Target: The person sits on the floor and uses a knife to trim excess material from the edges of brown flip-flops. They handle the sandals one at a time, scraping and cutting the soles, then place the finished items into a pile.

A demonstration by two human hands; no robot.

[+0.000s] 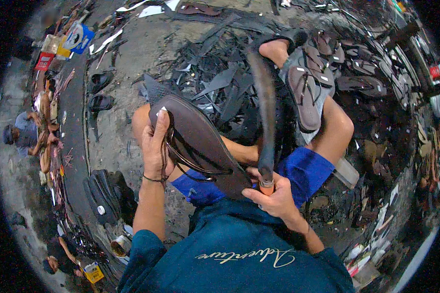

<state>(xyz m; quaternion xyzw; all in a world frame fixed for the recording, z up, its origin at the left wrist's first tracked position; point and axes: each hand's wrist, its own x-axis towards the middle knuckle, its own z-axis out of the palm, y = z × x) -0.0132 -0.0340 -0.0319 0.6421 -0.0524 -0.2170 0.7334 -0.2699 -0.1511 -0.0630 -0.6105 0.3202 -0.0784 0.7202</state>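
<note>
In my left hand (pixel 156 146) is a dark brown thong sandal (pixel 193 127), gripped by its wide end with the thumb on the upper face near a small white sticker. Thin glossy straps (pixel 193 163) stand up from the sole. My right hand (pixel 275 199) is closed round the orange handle of a long curved knife (pixel 266 117), whose dark blade points away from me. The right thumb and fingers also touch the sandal's near end. Over my right leg lie more brown thong sandals (pixel 300 93) on a grey sheet.
Black offcuts (pixel 220 88) heap up between my legs. Several finished-looking sandals (pixel 362 85) are piled at the right. A dark backpack (pixel 102 195) and a pair of black slippers (pixel 101 102) are at the left. Other people (pixel 27 134) sit along the far left.
</note>
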